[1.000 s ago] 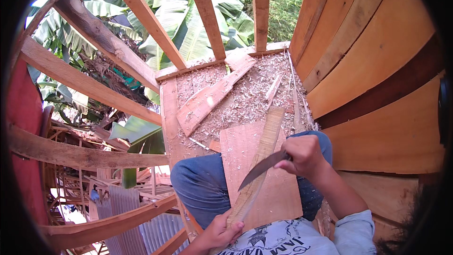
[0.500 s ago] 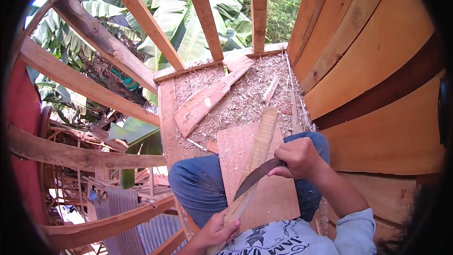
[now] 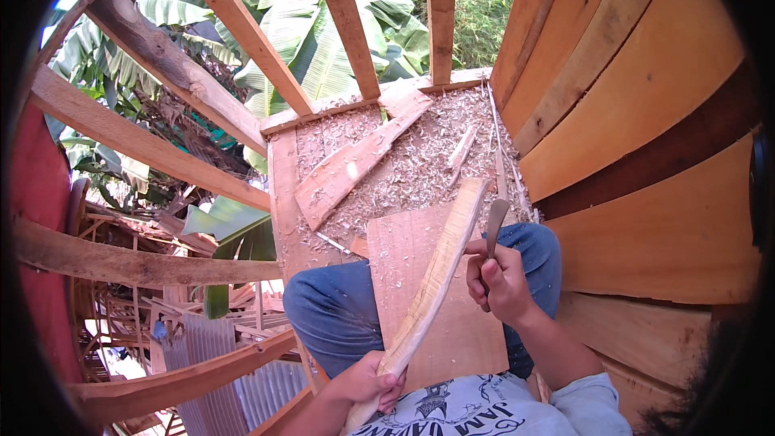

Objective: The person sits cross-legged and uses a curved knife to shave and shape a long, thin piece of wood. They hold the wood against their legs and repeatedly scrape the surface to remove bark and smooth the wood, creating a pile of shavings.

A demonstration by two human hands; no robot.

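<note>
My left hand (image 3: 373, 381) is wrapped round the lower end of a long, pale wooden strip (image 3: 437, 268), which slants up and away across my lap. Under the strip, a flat wooden board (image 3: 464, 347) lies over my thighs. A knife (image 3: 496, 222) is gripped in my right hand (image 3: 499, 278), just right of the strip, its visible upper part pointing upward and apart from the wood. The rest of the knife is partly hidden by my fingers. My right index finger reaches toward the strip's edge; whether it touches cannot be made out.
Wood shavings (image 3: 420, 163) cover the platform ahead. On them lie a notched plank (image 3: 355, 169), a small wood offcut (image 3: 463, 153) and a thin white stick (image 3: 333, 242). Wooden slats (image 3: 349, 24) rise in front and at left; a wall of boards (image 3: 638, 113) closes the right.
My right hand has lifted the knife off the strip and turned it from pointing down-left to pointing upward. The strip has tilted slightly in my left hand.
</note>
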